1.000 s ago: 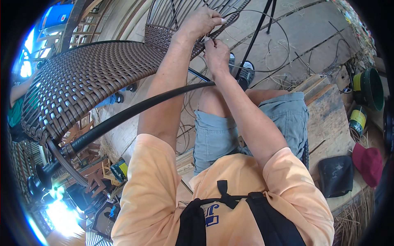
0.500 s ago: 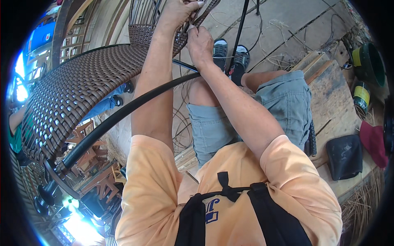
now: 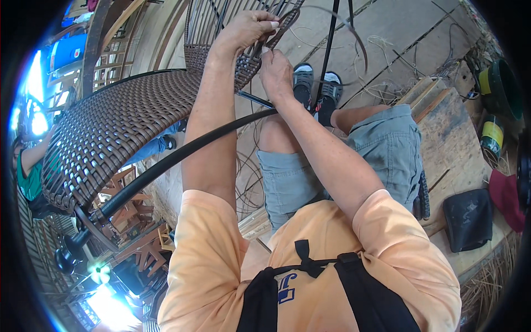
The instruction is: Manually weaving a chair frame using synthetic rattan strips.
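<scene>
A dark brown woven chair (image 3: 127, 122) stretches from the left toward the top middle, with a curved black tube (image 3: 182, 146) along its near side. At its far part, bare upright strands (image 3: 204, 25) rise above a band of finished weave. My left hand (image 3: 243, 33) is closed there, thumb and fingers pinched by the frame's edge on a brown weaving strip (image 3: 354, 36), whose loose length arcs out to the right. Just below, my right hand (image 3: 276, 72) is closed, its fingertips against the woven edge; what they pinch is hidden.
Thin black legs (image 3: 327, 50) stand beside my sandalled feet (image 3: 332, 88). Cut strands (image 3: 381, 47) litter the floor. On the right lie a wooden board (image 3: 451, 138), a black pouch (image 3: 468, 220), a maroon cloth (image 3: 506, 199) and a dark green bucket (image 3: 500, 88). Another person's green sleeve (image 3: 27, 177) shows at far left.
The loose strip has swung into view right of my hands. Both hands stay at the woven edge, with the left one's fingers a little shifted. The whole view has shifted slightly.
</scene>
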Motion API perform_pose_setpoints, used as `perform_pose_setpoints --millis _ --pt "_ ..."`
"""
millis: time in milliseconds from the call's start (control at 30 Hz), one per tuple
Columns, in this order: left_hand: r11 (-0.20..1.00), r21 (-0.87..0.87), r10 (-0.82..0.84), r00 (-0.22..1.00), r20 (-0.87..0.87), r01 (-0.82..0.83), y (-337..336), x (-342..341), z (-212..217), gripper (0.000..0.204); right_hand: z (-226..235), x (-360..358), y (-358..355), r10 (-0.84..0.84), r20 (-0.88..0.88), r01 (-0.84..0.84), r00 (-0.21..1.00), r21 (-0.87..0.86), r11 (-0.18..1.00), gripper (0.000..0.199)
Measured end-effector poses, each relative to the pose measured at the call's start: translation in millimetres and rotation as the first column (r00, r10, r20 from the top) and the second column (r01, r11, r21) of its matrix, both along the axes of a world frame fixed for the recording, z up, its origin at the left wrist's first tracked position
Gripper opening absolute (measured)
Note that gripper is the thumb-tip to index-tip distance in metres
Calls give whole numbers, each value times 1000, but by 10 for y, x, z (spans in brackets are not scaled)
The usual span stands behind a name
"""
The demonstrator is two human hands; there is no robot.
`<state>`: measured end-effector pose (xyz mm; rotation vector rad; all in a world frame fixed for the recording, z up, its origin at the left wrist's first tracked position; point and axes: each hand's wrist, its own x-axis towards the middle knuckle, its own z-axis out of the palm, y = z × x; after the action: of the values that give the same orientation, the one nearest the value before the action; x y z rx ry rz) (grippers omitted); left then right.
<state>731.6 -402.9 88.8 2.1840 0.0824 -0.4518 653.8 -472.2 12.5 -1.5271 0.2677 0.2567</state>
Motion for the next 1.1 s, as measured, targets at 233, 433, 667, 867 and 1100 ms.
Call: perform_pose_setpoints --millis 233,433,667,867,1100 --pt "853 496 -319 916 244 165 44 85 -143 24 178 15 -15 -64 -28 60 998 -128 990 39" --pt "655 752 -559 721 410 80 53 11 -256 22 278 87 -91 32 -116 -41 993 -81 996 33" --pt "703 711 -351 862 365 -15 -87 52 -120 27 -42 122 17 -9 -96 20 995 118 993 32" --pt "788 596 -320 929 186 152 -151 0 177 29 -222 151 60 -3 -23 8 1000 241 970 30" --pt "798 579 -117 985 -128 171 -212 11 399 26 -225 112 -16 54 -1 -45 999 518 854 17"
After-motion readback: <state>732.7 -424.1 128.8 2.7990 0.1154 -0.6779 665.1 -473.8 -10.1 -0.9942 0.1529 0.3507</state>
